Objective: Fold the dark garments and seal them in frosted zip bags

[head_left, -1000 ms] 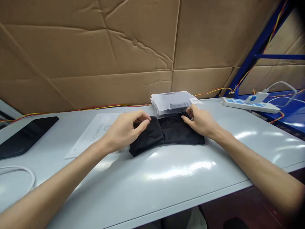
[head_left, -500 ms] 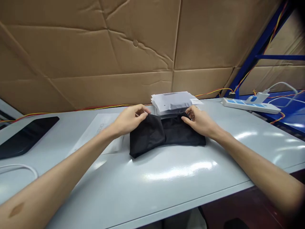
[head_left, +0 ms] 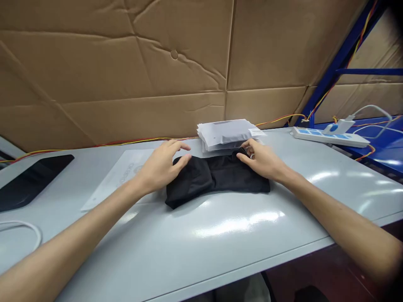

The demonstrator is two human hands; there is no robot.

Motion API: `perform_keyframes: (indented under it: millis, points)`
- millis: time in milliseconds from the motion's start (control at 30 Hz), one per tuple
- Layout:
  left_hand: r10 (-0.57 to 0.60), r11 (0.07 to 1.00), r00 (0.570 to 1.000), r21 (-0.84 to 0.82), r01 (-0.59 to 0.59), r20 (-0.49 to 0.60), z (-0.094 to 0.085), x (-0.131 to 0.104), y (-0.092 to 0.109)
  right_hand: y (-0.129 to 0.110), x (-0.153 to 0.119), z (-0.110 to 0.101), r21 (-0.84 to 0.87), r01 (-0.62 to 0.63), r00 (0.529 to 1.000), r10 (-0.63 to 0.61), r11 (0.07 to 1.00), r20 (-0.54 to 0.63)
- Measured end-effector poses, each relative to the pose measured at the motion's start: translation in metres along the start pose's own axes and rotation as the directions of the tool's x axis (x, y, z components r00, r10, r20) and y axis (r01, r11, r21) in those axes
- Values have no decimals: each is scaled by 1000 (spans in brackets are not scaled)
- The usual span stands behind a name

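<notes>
A folded black cloth garment (head_left: 217, 174) lies flat on the grey table (head_left: 189, 251), its left part folded over in a flap. Over its left end hovers my left hand (head_left: 163, 165), thumb and fingers apart with nothing between them. My right hand (head_left: 260, 159) pinches the garment's upper edge near its right end. Just behind the cloth is a stack of frosted plastic bags (head_left: 228, 133). A single frosted bag with faint printed lettering (head_left: 122, 172) lies flat to the left, partly covered by my left hand and forearm.
A black phone-like slab (head_left: 34, 180) rests at the far left, with a white cable (head_left: 36, 230) nearer me. At the right is a white power strip (head_left: 330, 137) with a plug in it. Cardboard (head_left: 157, 75) walls the back; red and yellow wires run along it.
My left hand has let go of the cloth's upper left edge and moved slightly left, its fingers spreading. The left flap now lies lower. My right hand keeps its pinch.
</notes>
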State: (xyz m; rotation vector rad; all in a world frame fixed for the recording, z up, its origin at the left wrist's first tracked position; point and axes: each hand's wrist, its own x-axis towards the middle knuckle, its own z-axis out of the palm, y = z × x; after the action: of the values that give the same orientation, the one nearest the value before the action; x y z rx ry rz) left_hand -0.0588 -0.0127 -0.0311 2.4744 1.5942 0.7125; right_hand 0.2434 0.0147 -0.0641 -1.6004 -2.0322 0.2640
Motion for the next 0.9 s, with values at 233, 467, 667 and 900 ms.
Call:
perform_keyframes:
  millis: [233,467,667,900]
  points:
    - [20,990,932,121,-69,361,5,-28,5,0,0,-8,124,-49,997,41,991,65]
    - [34,990,940,115,-77,340,17,-30,-1,6,-1,-19,223,-64,984,25,973,175]
    - [40,990,962,121,-75,269,0,-31,-5,9,0,-18,207,-74,983,36,976,181]
    - [37,991,953,114,-75,301,-21,-31,-25,6,-3,-23,135,-19,974,-12,991,228]
